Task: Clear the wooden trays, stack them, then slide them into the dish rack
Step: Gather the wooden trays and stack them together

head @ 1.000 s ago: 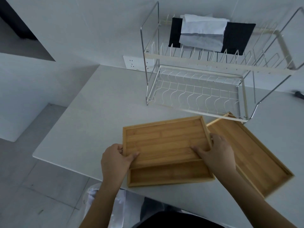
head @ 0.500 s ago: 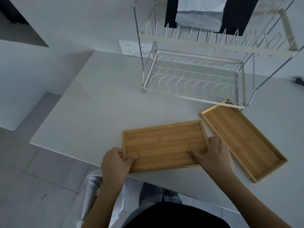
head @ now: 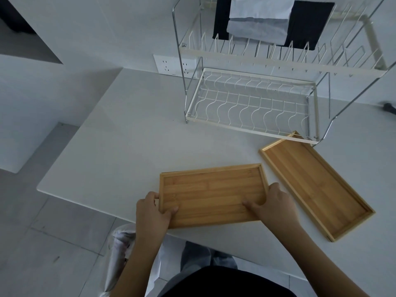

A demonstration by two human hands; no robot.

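A stack of two wooden trays point(head: 212, 194) lies at the near edge of the white table point(head: 132, 146), the upper one nested squarely over the lower. My left hand point(head: 153, 211) grips the stack's left edge, thumb inside the tray. At the right edge my right hand point(head: 272, 202) holds it the same way. A third, empty wooden tray point(head: 317, 185) lies at an angle to the right, its far corner under the front of the two-tier wire dish rack point(head: 252, 108). The rack's lower shelf is empty.
Black and grey cloths point(head: 270, 22) hang at the back of the rack's upper tier. A wall socket point(head: 171, 66) sits left of the rack. A dark object point(head: 389, 108) lies at the table's far right. A white plastic bag point(head: 122, 254) hangs below the table edge.
The upper tray has slid toward me until it sits squarely over the lower one, which no longer sticks out at the front. Both hands have kept their grip.
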